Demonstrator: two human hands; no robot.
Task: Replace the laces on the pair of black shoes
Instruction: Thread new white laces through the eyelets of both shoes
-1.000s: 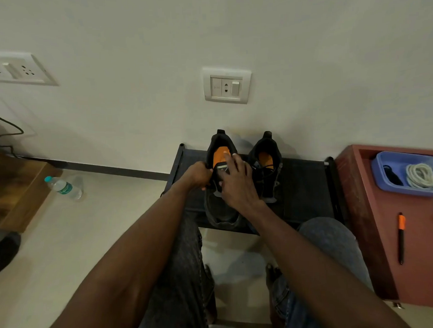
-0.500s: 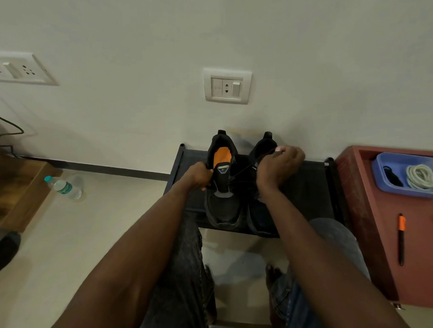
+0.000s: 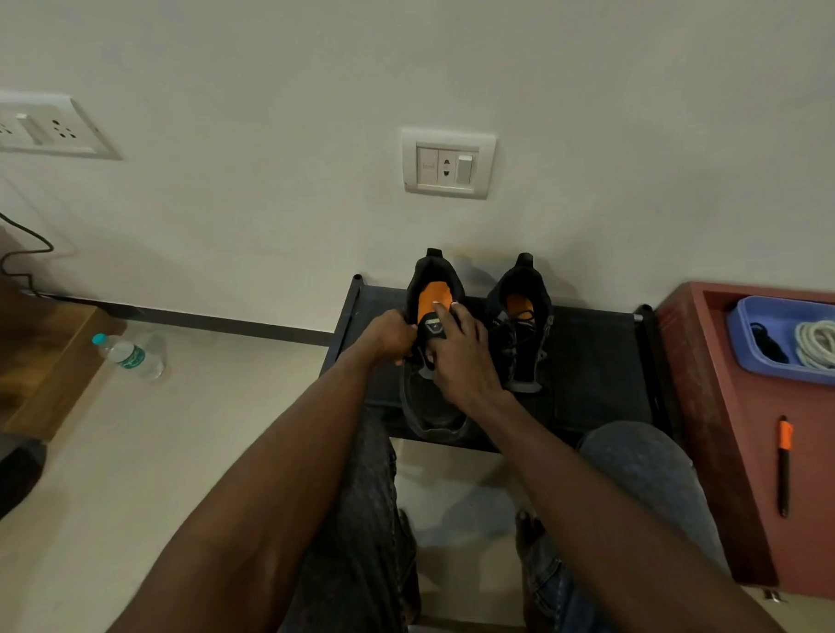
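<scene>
Two black shoes with orange insoles stand side by side on a low black rack [image 3: 594, 356] against the wall. My left hand [image 3: 390, 336] grips the left rim of the left shoe [image 3: 429, 411] near its collar. My right hand [image 3: 460, 357] lies over that shoe's lace area, its fingers stretched up onto the tongue; the eyelets under it are hidden. The right shoe [image 3: 522, 350] stands untouched, with loose black lace across its top. A coiled white lace [image 3: 823, 344] and a black lace [image 3: 768, 344] lie in a blue tray [image 3: 742, 345].
The blue tray sits on a red side table [image 3: 727, 446] to the right, which also carries an orange-capped pen [image 3: 784, 463]. A water bottle [image 3: 130, 355] lies on the floor at left beside a wooden step. My knees and bare feet are below the rack.
Half a second ago my right hand was a fist pulled out over the right shoe, drawing a lace. It has come back onto the left shoe's tongue. My left hand kept its grip.
</scene>
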